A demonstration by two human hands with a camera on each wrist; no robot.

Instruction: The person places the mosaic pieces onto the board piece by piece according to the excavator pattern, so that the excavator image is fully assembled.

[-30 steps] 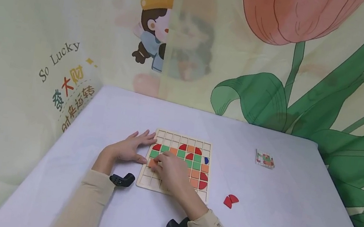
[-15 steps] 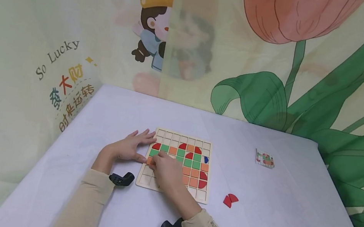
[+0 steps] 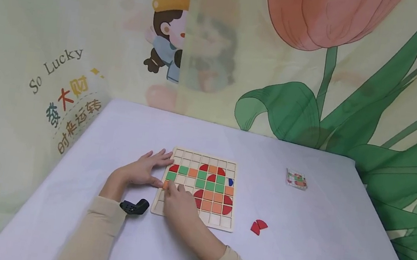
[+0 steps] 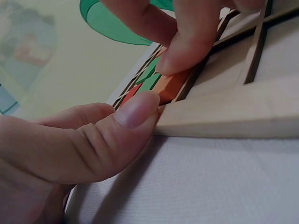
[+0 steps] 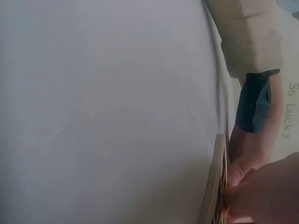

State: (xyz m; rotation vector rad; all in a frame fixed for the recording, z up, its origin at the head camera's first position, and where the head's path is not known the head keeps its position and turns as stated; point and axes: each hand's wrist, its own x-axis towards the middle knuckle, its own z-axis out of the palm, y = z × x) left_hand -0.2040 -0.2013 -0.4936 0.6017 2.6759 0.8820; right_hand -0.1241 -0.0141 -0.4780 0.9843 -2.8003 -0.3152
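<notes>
A light wooden grid board (image 3: 215, 222) lies on the table, holding green and orange squares and red rounded pieces. At its left edge rests my left hand (image 3: 139, 172), fingers spread and thumb against the frame. My right hand (image 3: 183, 211) is over the board's lower left part. In the left wrist view, a right fingertip presses on an orange square tile (image 4: 174, 87) in a cell by the left edge, just beyond the left thumb (image 4: 135, 112). The right wrist view shows the board side-on, with the right hand (image 5: 266, 191) covering most of its pieces.
Two red rounded pieces (image 3: 258, 226) lie on the white table to the right of the board. Farther back at the right is a small patterned card (image 3: 296, 179). A dark blue piece (image 3: 230, 182) sits in the board's right column. Printed cloth hangs behind the table.
The right hand has shifted toward the board's lower left, uncovering more red and orange pieces; its fingertips are at the orange tile. The left hand stays at the board's edge. The head view has turned slightly.
</notes>
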